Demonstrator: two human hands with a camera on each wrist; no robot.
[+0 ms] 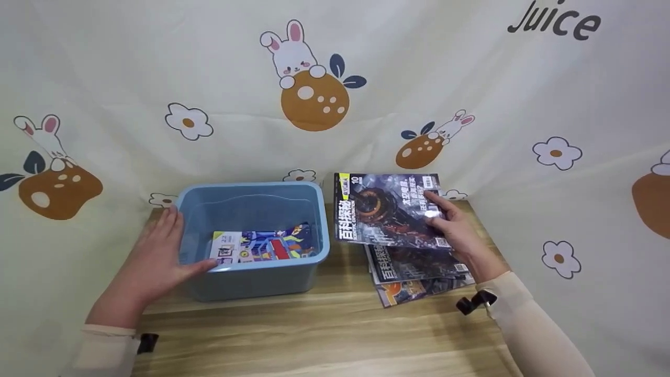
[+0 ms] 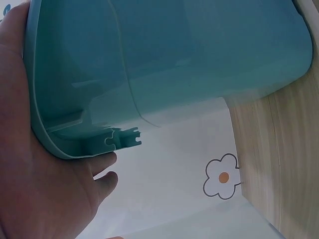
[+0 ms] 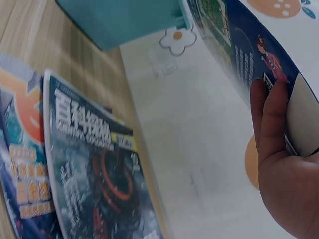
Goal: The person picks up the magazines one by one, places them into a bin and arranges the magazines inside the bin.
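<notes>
My right hand (image 1: 454, 230) pinches a dark magazine (image 1: 387, 209) by its right edge, thumb on top of the cover. Its fingers (image 3: 271, 117) show against the printed underside in the right wrist view. The raised magazine overlaps a small stack on the table, with a similar dark magazine (image 1: 403, 264) on top and a colourful one (image 1: 391, 294) sticking out below. My left hand (image 1: 159, 259) grips the near left corner of a blue plastic bin (image 1: 251, 283), its thumb over the front rim. Inside the bin lies a colourful magazine (image 1: 277, 248).
A wood-grain table (image 1: 314, 335) carries the bin and the stack, which lie side by side. Behind them hangs a pale curtain (image 1: 235, 68) printed with rabbits, oranges and flowers, close against the table's back edge.
</notes>
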